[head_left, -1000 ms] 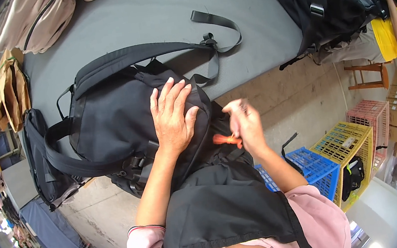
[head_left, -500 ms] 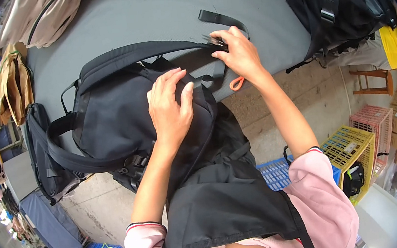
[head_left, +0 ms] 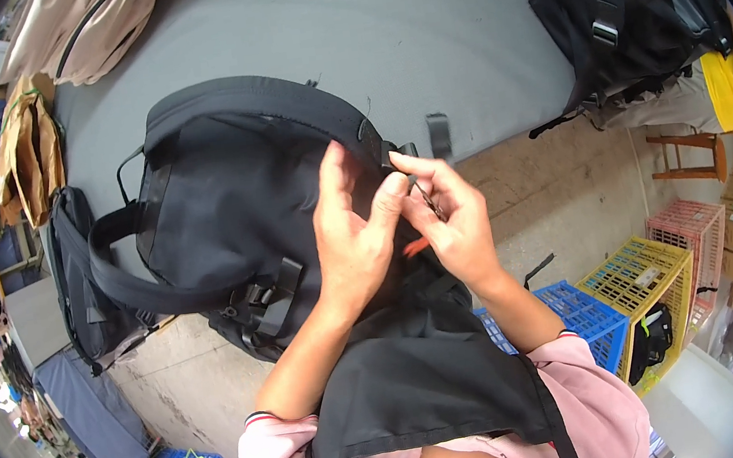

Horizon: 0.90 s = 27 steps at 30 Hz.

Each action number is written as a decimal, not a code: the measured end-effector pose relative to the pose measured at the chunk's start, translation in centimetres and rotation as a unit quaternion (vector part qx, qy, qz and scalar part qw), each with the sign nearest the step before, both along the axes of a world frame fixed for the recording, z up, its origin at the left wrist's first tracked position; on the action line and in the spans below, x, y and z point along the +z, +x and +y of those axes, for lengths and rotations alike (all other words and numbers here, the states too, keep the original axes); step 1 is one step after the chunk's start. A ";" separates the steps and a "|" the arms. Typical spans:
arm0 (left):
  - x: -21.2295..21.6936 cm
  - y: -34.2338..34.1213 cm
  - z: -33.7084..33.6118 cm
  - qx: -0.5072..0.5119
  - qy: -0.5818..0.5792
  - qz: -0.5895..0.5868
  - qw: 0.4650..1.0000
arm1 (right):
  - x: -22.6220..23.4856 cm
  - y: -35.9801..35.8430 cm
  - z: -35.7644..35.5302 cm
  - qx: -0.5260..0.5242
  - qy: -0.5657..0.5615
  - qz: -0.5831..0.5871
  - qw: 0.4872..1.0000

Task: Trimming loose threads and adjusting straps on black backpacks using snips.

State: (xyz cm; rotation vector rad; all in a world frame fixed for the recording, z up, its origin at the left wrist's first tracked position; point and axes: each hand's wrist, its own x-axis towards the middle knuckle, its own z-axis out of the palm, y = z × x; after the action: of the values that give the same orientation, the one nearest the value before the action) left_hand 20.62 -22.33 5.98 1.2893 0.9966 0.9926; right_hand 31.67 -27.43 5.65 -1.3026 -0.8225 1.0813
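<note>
A black backpack (head_left: 227, 209) lies at the near edge of a grey table (head_left: 379, 35), its shoulder straps curving over the top and left side. My left hand (head_left: 353, 231) pinches the backpack's fabric near a strap end, thumb and forefinger together. My right hand (head_left: 449, 214) is closed on a small orange-handled tool (head_left: 417, 245), its metal tip held against the same spot by the strap. A loose black strap end (head_left: 438, 136) lies flat on the table just beyond my fingers.
A heap of black bags (head_left: 623, 5) fills the table's far right. Beige bags (head_left: 76, 27) lie at the far left, and a second black bag (head_left: 78, 264) hangs off the left edge. Blue (head_left: 569, 314), yellow (head_left: 635, 288) and pink (head_left: 692, 235) crates stand on the floor.
The backpack has been pulled nearer and turned. My right hand came back from the far strap and now meets my left hand at the bag's right side.
</note>
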 end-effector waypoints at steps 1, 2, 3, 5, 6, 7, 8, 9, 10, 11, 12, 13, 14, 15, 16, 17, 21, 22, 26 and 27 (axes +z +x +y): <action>0.4 -0.3 0.4 -0.008 -0.005 -0.006 1.000 | 1.0 -0.1 -0.5 0.029 -0.024 0.030 0.999; 1.0 -0.5 0.6 -0.011 -0.024 -0.056 0.998 | 1.7 0.2 -0.9 0.077 -0.051 0.062 0.994; 1.1 -0.7 0.7 -0.002 -0.064 -0.094 0.993 | 2.6 0.7 -1.0 0.101 -0.066 0.077 0.990; 1.0 -1.1 0.5 -0.008 -0.138 -0.169 0.976 | 3.4 1.5 -0.7 0.146 -0.037 0.046 0.987; 1.2 -1.1 0.2 -0.007 -0.162 -0.187 0.969 | 3.7 1.5 -0.5 0.125 -0.002 0.028 0.992; 1.4 -1.1 -0.1 -0.006 -0.187 -0.204 0.961 | 4.0 1.6 -0.2 0.091 0.036 0.011 0.995; 1.4 -1.4 -0.3 -0.025 -0.194 -0.196 0.961 | 4.3 1.7 0.2 0.068 0.040 -0.055 0.995; 1.5 -1.7 -0.5 -0.022 -0.196 -0.196 0.961 | 4.5 1.8 0.7 0.042 0.043 -0.120 0.991; 1.6 -2.0 -0.6 -0.039 -0.230 -0.213 0.949 | 3.9 2.0 1.4 0.039 0.075 -0.187 0.979; 1.7 -2.2 -0.8 -0.056 -0.264 -0.230 0.935 | 2.8 2.3 1.5 0.060 0.019 -0.183 0.981; 2.1 -2.3 -0.9 -0.047 -0.280 -0.236 0.929 | 2.5 2.5 1.5 0.064 0.044 -0.246 0.966; 2.0 -2.5 -1.1 -0.042 -0.282 -0.236 0.929 | 2.2 2.7 1.5 0.069 0.070 -0.307 0.947; 1.9 -2.6 -1.4 -0.050 -0.247 -0.223 0.942 | 2.2 3.1 1.3 0.073 0.067 -0.305 0.947; 1.9 -2.7 -1.7 -0.059 -0.212 -0.210 0.953 | 2.4 3.6 0.9 0.095 0.074 -0.322 0.939; 2.3 -2.9 -1.6 -0.083 -0.237 -0.193 0.949 | 2.7 3.9 0.6 0.115 0.080 -0.337 0.931; 2.2 -2.9 -1.7 -0.081 -0.241 -0.193 0.948 | 2.9 4.0 0.5 0.119 0.076 -0.337 0.931; 1.9 -2.9 -1.8 -0.090 -0.238 -0.176 0.951 | 3.3 4.1 0.9 0.177 0.112 -0.370 0.905; 1.8 -2.9 -1.9 -0.087 -0.229 -0.158 0.956 | 3.3 4.1 1.0 0.195 0.112 -0.381 0.897; 1.9 -2.6 -2.2 -0.090 -0.225 -0.118 0.963 | 3.2 3.8 1.3 0.190 0.130 -0.399 0.888; 1.9 -2.7 -2.3 -0.089 -0.225 -0.117 0.963 | 3.2 3.7 1.3 0.187 0.145 -0.435 0.869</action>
State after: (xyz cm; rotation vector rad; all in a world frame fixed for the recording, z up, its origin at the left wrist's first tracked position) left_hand 17.97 -24.59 7.89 0.8431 0.8439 0.7073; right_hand 35.42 -26.14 8.85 -1.3873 -1.9007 0.5660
